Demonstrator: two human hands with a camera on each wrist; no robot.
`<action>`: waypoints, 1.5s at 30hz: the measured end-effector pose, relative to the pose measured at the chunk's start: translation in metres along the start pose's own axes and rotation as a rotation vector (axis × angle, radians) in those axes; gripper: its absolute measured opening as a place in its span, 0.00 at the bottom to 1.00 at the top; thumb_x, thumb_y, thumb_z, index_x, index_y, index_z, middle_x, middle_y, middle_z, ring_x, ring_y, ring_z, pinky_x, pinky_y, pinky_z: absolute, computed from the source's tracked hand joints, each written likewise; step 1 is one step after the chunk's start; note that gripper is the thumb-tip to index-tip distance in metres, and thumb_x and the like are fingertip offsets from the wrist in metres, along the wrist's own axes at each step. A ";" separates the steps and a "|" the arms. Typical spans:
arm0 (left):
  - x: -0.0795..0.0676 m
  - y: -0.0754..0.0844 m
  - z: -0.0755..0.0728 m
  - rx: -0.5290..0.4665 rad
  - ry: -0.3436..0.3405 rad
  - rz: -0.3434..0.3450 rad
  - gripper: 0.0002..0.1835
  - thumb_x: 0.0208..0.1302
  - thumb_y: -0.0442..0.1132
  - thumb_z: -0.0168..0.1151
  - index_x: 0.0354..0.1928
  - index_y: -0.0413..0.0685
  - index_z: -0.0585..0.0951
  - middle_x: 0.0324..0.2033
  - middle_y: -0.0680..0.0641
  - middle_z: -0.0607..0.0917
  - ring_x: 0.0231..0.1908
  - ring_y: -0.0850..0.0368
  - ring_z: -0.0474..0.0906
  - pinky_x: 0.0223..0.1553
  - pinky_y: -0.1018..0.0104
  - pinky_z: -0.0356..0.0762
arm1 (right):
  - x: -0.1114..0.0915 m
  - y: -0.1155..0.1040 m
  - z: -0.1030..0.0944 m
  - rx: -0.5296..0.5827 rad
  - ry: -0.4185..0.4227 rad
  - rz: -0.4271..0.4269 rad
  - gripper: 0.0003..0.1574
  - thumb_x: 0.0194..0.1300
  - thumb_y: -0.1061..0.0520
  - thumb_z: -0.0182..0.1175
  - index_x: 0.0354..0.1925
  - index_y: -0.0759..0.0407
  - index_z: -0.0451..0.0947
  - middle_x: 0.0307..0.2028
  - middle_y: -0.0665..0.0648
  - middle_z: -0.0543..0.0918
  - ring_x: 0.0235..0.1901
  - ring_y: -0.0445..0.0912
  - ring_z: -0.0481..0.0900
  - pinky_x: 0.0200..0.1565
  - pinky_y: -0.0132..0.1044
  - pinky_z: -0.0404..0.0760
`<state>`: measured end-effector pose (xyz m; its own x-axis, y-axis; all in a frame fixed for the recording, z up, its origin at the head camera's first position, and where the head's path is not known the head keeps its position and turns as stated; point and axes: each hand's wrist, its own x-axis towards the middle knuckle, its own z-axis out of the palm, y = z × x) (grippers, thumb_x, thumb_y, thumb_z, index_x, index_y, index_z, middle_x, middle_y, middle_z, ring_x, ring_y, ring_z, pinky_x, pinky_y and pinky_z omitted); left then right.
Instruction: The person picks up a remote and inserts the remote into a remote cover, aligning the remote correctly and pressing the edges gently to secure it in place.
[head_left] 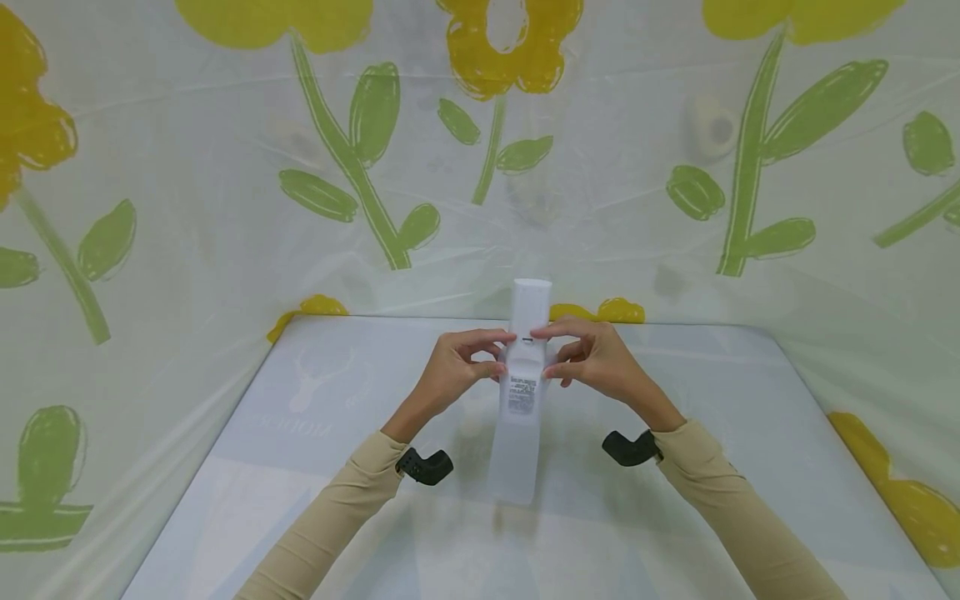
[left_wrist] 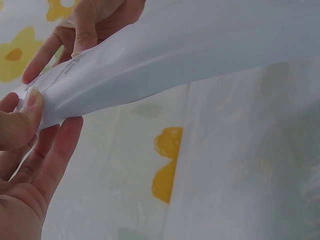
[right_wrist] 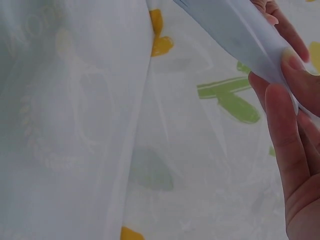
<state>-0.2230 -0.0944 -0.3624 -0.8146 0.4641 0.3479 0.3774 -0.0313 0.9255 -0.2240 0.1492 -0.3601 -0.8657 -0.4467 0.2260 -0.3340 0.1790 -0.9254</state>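
Note:
A long white glossy strip [head_left: 516,458], which looks like thin film or paper, hangs between my two hands over the table. Its upper end [head_left: 532,302] looks rounded like a tube, and a block of small dark print [head_left: 522,394] sits below the middle. My left hand [head_left: 462,362] pinches its left edge between thumb and fingers. On the opposite edge, my right hand [head_left: 596,357] pinches at about the same height. The left wrist view shows the strip [left_wrist: 150,65] bowed, with both hands at one end. In the right wrist view, thumb and fingers [right_wrist: 282,125] grip its edge.
A pale table [head_left: 300,492] with faint printed patterns lies beneath the hands. Behind and around it hangs a whitish curtain [head_left: 600,200] with yellow flowers and green leaves. Black curved wrist devices [head_left: 425,467] sit on both wrists.

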 end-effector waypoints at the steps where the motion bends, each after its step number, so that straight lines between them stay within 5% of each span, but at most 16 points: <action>1: 0.000 0.000 0.000 0.000 0.000 -0.001 0.19 0.55 0.20 0.62 0.51 0.31 0.79 0.42 0.32 0.82 0.37 0.44 0.77 0.37 0.58 0.83 | 0.000 0.000 0.000 -0.001 -0.001 -0.002 0.30 0.51 0.68 0.69 0.54 0.61 0.78 0.53 0.57 0.76 0.29 0.55 0.83 0.27 0.47 0.83; 19: -0.002 -0.001 -0.002 -0.004 0.000 -0.004 0.17 0.55 0.20 0.62 0.49 0.30 0.80 0.43 0.35 0.82 0.37 0.42 0.77 0.36 0.58 0.83 | 0.002 -0.001 0.001 -0.027 -0.025 0.012 0.27 0.53 0.68 0.68 0.53 0.64 0.78 0.53 0.62 0.76 0.30 0.64 0.81 0.27 0.45 0.84; 24: -0.003 -0.001 -0.002 0.007 -0.035 0.012 0.22 0.55 0.20 0.62 0.54 0.32 0.76 0.45 0.34 0.80 0.39 0.40 0.77 0.37 0.58 0.83 | 0.003 0.001 0.001 -0.049 -0.035 0.025 0.26 0.53 0.68 0.68 0.53 0.64 0.77 0.52 0.62 0.76 0.29 0.57 0.83 0.27 0.46 0.84; 29: -0.003 -0.001 -0.002 0.021 -0.045 -0.009 0.26 0.57 0.21 0.61 0.59 0.36 0.72 0.47 0.35 0.77 0.41 0.41 0.76 0.37 0.59 0.83 | 0.004 0.002 0.002 -0.080 -0.037 0.012 0.35 0.54 0.68 0.68 0.60 0.60 0.71 0.54 0.62 0.74 0.26 0.52 0.82 0.28 0.45 0.84; 39: -0.002 0.000 0.000 -0.008 -0.062 -0.035 0.32 0.57 0.19 0.59 0.64 0.40 0.67 0.57 0.39 0.70 0.41 0.41 0.74 0.38 0.58 0.83 | 0.005 0.001 0.004 -0.034 -0.020 -0.029 0.56 0.51 0.73 0.67 0.71 0.48 0.55 0.62 0.64 0.66 0.29 0.68 0.80 0.26 0.48 0.83; 45: -0.002 -0.001 0.000 0.017 -0.065 -0.019 0.33 0.57 0.20 0.61 0.65 0.40 0.67 0.55 0.39 0.70 0.40 0.41 0.75 0.38 0.59 0.83 | 0.004 0.000 0.004 -0.065 -0.019 -0.036 0.59 0.51 0.72 0.68 0.72 0.44 0.52 0.60 0.64 0.66 0.27 0.61 0.82 0.26 0.46 0.84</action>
<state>-0.2216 -0.0956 -0.3639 -0.7918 0.5209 0.3189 0.3699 -0.0065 0.9291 -0.2259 0.1443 -0.3606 -0.8458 -0.4702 0.2522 -0.3887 0.2192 -0.8949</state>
